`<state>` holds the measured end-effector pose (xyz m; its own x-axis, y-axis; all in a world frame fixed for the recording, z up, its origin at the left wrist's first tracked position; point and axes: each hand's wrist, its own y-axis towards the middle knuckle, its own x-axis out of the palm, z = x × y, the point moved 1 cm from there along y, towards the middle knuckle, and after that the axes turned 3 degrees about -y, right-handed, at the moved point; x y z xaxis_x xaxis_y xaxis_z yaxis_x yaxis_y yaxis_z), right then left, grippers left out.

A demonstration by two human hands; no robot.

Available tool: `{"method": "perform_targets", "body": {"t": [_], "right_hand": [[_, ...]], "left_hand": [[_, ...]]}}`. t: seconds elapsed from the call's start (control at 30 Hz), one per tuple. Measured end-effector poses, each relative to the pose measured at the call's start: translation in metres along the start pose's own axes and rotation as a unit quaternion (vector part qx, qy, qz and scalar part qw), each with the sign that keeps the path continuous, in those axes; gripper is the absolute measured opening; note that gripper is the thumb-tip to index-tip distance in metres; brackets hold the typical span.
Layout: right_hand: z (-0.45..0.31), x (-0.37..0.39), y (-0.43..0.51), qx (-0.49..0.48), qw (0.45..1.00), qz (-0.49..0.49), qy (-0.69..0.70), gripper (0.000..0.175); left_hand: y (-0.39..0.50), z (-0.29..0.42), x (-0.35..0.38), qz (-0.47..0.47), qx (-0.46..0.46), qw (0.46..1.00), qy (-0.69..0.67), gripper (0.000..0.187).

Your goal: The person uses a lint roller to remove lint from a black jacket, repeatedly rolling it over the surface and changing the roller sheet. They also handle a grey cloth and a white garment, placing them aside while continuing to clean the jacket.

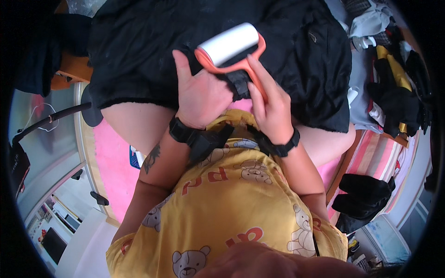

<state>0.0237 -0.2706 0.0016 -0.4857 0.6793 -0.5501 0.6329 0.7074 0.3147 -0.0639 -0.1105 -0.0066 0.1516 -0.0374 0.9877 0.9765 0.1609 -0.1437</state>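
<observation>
A black cloth garment (139, 62) lies spread over the lap and thighs, with whitish specks on its upper part. My right hand (273, 104) holds the orange handle of a lint roller (230, 44), index finger stretched along the handle. The white roller sheet faces up, above the garment. At the left end of the roller is my left hand (201, 92), palm turned up and thumb spread out; its fingertips are hidden, and whether it grips some of the cloth cannot be told. Both wrists wear black straps.
At the right lie piled clothes (393, 83) in black, yellow and grey. Lower right, black folded fabric (363, 198) rests by a striped cloth (372, 153). A dark curved bar (52, 118) reaches in from the left, over a pink floor covering (111, 163).
</observation>
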Motion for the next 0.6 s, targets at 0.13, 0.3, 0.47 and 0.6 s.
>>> {"method": "perform_targets", "body": {"t": [0.13,0.3,0.47,0.6], "right_hand": [[-0.0019,-0.0050,-0.0052,-0.037,0.999,0.005,0.017,0.050],[0.0002,-0.0063,-0.0046,0.058,0.998,-0.002,0.024,0.050],[-0.0012,-0.0088,-0.0040,-0.017,1.000,0.007,0.025,0.051],[0.0019,-0.0104,-0.0063,0.068,0.998,-0.008,0.014,0.048]], "left_hand": [[0.0016,0.0014,-0.0032,0.027,0.046,0.996,0.074,0.087],[0.0051,0.0056,-0.0018,-0.086,-0.029,0.995,-0.029,0.102],[0.0072,0.0078,-0.0020,0.003,0.060,0.997,0.057,0.097],[0.0078,0.0010,-0.0057,0.090,0.012,0.996,0.025,0.095]]}}
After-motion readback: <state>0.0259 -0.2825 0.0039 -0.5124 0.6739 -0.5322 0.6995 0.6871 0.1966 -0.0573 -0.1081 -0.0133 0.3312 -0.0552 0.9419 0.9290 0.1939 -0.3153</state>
